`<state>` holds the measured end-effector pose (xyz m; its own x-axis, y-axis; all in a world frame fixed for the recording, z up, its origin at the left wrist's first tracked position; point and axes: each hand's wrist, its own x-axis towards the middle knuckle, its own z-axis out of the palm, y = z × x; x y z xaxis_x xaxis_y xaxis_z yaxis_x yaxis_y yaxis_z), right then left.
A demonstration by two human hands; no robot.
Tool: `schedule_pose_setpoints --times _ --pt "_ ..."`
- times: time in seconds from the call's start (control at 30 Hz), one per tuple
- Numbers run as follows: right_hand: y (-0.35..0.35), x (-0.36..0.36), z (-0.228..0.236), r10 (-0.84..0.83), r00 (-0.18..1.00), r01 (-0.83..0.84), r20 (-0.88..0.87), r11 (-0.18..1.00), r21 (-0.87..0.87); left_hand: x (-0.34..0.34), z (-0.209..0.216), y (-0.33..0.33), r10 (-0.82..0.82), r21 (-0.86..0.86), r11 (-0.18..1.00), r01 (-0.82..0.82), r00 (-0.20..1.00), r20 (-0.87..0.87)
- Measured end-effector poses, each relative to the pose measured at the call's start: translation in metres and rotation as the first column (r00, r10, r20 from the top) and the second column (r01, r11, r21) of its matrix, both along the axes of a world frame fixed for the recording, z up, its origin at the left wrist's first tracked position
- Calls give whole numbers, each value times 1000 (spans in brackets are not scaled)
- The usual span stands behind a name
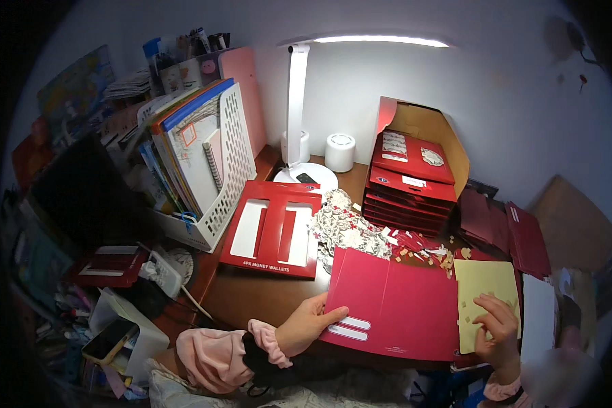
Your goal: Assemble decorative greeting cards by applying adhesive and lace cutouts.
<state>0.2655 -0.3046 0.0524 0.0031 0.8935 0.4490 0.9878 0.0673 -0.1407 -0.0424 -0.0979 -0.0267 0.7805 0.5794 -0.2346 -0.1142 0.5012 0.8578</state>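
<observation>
The magenta card folder [404, 306], just left of the yellow sheet of small squares [469, 280], should be light and thin, smooth enough to slide, fairly stiff yet easily creased, so best taken by an edge. My left fingers [334, 315] are clamped on its left edge, thumb on top. My right fingers [502, 313] are bent over the yellow sheet; whether they pinch anything I cannot tell. Beyond that sheet, leftward, lie patterned paper cutouts [350, 230], then an open cardboard box [425, 120]
</observation>
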Motion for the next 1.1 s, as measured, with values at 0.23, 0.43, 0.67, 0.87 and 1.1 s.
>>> schedule_pose_setpoints --times 0.23,0.43,0.67,0.87,1.1 --pt "42 -116 -7 197 978 -205 -70 968 -145 9 14 -18 -16 9 1000 16 999 -29" --pt "45 -124 -21 281 954 -260 104 949 -176 3 17 -17 20 -187 982 -18 1000 7" --pt "21 -108 26 269 963 -269 -18 963 7 -7 8 -8 33 48 999 -25 987 -160" --pt "-21 -78 4 -68 581 626 -811 674 392 -10 -9 -8 224 613 784 -101 966 -127" --pt "12 -105 -19 306 -84 492 -948 840 228 -2 34 -25 -118 -293 946 135 990 76"
